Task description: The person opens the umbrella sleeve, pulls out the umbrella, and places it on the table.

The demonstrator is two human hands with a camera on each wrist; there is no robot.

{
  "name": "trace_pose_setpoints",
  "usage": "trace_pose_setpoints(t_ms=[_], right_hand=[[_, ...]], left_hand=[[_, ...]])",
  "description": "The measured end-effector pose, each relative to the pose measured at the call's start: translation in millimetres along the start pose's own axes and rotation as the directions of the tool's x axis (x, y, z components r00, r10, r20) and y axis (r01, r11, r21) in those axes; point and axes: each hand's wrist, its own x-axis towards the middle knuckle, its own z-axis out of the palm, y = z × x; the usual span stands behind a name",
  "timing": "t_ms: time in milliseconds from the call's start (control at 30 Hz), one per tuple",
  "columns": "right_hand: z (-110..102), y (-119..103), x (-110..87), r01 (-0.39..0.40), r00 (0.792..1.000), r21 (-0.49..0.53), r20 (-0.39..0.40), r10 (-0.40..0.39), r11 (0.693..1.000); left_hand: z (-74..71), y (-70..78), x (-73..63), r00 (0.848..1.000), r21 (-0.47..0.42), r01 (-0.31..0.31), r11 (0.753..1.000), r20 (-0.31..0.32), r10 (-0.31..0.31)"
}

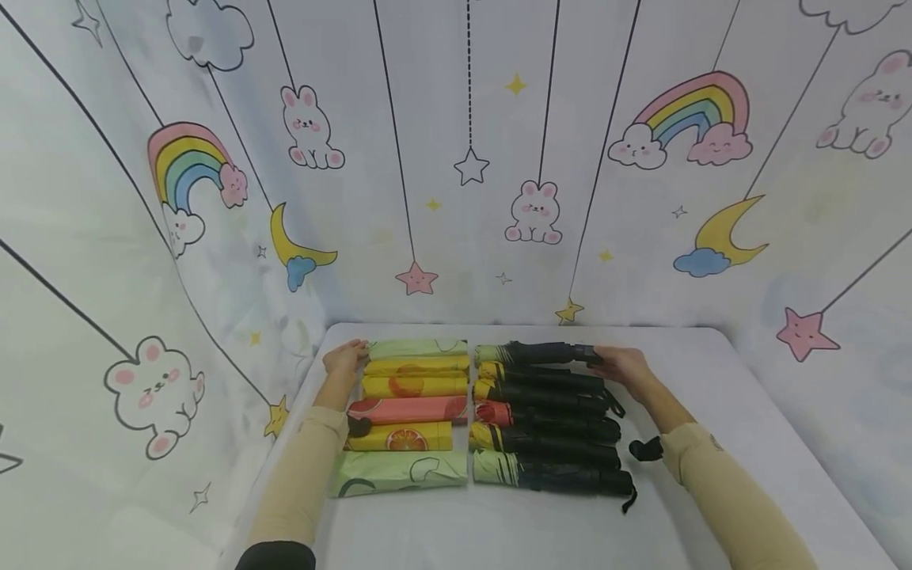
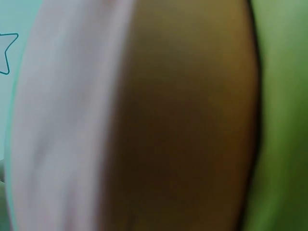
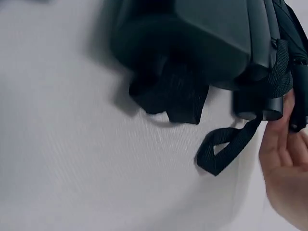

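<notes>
Folded umbrellas with black handles lie in a right-hand column, coloured fabric showing at their left ends. Beside them, fruit-print umbrella sleeves form a left-hand column. My left hand (image 1: pixel 345 357) pinches the left end of the farthest green sleeve (image 1: pixel 416 348). At the far right, my right hand (image 1: pixel 624 367) holds the handle end of the farthest umbrella (image 1: pixel 537 352). In the right wrist view, the fingers of that right hand (image 3: pixel 286 163) are around a black handle (image 3: pixel 301 91). The left wrist view is blurred and hides the left fingertips.
Nearer sleeves are yellow (image 1: pixel 420 436), red (image 1: pixel 409 410) and green (image 1: pixel 399 472). The nearest umbrella (image 1: pixel 570 476) has a dangling wrist strap (image 1: pixel 629 500). All lie on a white table (image 1: pixel 499 530), with printed cloth walls (image 1: pixel 442 206) behind and beside.
</notes>
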Motion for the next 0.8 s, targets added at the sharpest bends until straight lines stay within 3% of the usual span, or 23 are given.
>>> trace_pose_setpoints(t_ms=[67, 200, 300, 667, 733, 800], right_hand=[[-0.7, 1.0, 0.3, -0.008, 1.000, -0.147, -0.023, 0.005, 0.989], [-2.3, 3.7, -1.2, -0.022, 1.000, -0.369, -0.025, 0.014, 0.929], [-3.2, 6.8, -1.6, -0.019, 1.000, -0.400, -0.021, 0.011, 0.917], [2.2, 9.1, 2.1, -0.024, 0.995, -0.373, -0.103, -0.016, 0.928], [3.1, 7.9, 1.3, -0.021, 0.993, -0.392, -0.116, -0.027, 0.920], [3.7, 6.6, 0.3, -0.004, 0.991, -0.451, -0.122, -0.057, 0.892]], left_hand=[[-0.6, -1.5, 0.3, 1.000, 0.001, 0.009, 1.000, 0.006, -0.009], [-1.1, -3.5, 1.4, 1.000, 0.000, 0.012, 1.000, 0.024, -0.012], [-1.3, -3.8, 1.5, 0.999, 0.000, 0.005, 1.000, 0.032, -0.005], [-9.1, -5.2, 5.4, 1.000, 0.002, 0.009, 1.000, 0.028, -0.009], [-9.0, -4.7, 5.2, 1.000, 0.003, 0.006, 1.000, 0.029, -0.006], [-8.7, -4.1, 5.4, 0.999, 0.009, 0.003, 1.000, 0.042, -0.003]])
